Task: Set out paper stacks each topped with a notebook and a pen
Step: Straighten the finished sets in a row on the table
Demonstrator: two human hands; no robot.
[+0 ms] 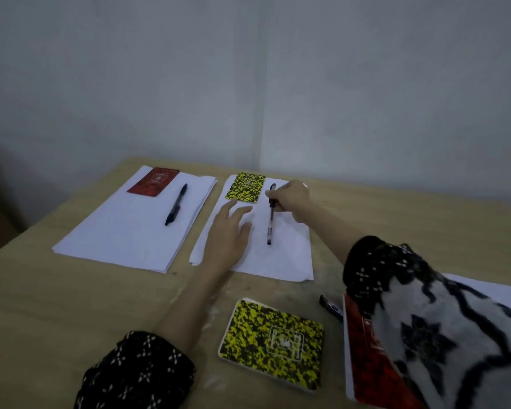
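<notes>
Right hand (289, 199) pinches a pen (271, 215) on the middle paper stack (281, 255), beside the yellow notebook (246, 187). Left hand (227, 231) lies flat on that stack, fingers spread. Pen tip looks like it's touching the paper, hard to tell.

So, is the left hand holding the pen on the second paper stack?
No, the left hand lies flat on the paper stack; the right hand grips the pen.
</notes>
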